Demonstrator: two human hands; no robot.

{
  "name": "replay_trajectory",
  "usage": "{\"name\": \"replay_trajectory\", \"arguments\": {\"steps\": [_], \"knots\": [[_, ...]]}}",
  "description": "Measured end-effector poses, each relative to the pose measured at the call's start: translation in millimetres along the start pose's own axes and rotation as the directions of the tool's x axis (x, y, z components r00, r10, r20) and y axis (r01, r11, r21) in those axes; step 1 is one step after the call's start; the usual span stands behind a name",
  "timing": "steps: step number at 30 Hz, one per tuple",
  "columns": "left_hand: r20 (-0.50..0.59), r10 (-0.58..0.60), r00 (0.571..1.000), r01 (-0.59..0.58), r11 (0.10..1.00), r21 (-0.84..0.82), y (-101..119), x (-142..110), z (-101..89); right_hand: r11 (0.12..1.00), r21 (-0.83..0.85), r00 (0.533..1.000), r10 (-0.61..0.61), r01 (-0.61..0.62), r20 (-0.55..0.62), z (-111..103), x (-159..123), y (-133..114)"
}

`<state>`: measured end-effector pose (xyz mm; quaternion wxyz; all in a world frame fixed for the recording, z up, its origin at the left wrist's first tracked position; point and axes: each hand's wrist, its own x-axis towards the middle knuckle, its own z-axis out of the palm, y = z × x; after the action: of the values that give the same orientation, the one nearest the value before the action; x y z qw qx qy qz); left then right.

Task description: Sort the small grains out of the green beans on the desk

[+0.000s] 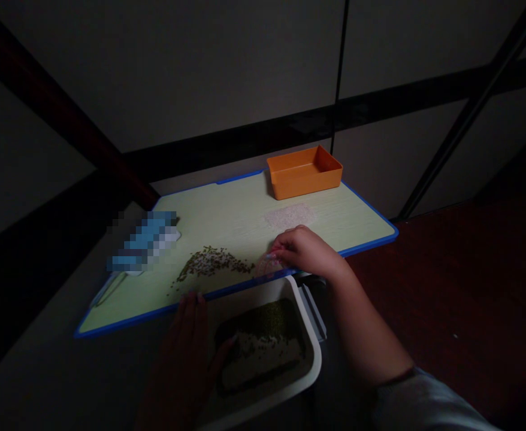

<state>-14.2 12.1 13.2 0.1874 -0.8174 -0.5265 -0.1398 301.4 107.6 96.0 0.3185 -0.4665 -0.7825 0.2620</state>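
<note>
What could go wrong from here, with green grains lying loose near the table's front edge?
Some green grains lie near the front edge of the table, so a brush from the left hand might send them over. The white container is close by that edge with more green grains inside; a knock could spill them. The pale patch lies just beyond the right hand, so a nudge might scatter it.

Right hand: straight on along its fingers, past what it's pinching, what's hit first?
Likely the pile of green grains, left of the clear plastic piece at the right hand's fingertips. Height above the table is unclear, so it might pass over.
</note>
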Motion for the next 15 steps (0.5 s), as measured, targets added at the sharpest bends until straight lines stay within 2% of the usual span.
{"name": "replay_trajectory", "arguments": {"steps": [7,15], "knots": [[-0.036,0.023,0.999,-0.022,0.999,0.039,1,0,-0.1,0.999,-0.013,0.988,0.033,-0.035,-0.15,-6,-2,3],[-0.034,0.028,0.999,-0.026,0.999,0.041,2,2,-1.8,0.995,-0.101,0.995,-0.026,0.016,-0.096,10,6,-5]]}}
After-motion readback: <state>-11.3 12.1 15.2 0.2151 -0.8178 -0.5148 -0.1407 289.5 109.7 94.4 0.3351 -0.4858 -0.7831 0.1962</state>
